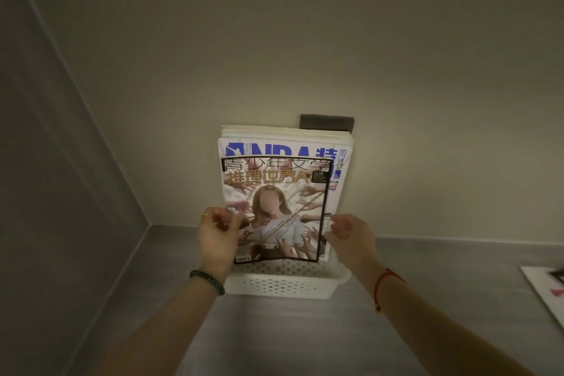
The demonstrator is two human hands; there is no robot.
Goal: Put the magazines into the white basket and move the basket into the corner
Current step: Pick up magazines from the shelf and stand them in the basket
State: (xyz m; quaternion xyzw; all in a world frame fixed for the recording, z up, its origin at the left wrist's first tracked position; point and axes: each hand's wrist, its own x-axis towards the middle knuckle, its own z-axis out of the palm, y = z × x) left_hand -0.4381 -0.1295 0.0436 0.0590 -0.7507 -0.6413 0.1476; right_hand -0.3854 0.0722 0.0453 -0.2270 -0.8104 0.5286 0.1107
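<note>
A white perforated basket (283,284) stands on the grey surface against the back wall. Several magazines stand upright in it, leaning on the wall. The front magazine (274,192) shows a figure with long hair and many reaching hands. Behind it rises a larger blue-titled magazine (283,148). My left hand (215,235) pinches the front magazine's left edge. At its right edge my right hand (348,232) has curled fingers touching the cover; whether it grips is unclear.
The left wall meets the back wall in a corner (149,224) to the left of the basket. Another magazine or paper (546,293) lies flat at the far right edge. A dark plate (326,123) sits on the wall behind the stack.
</note>
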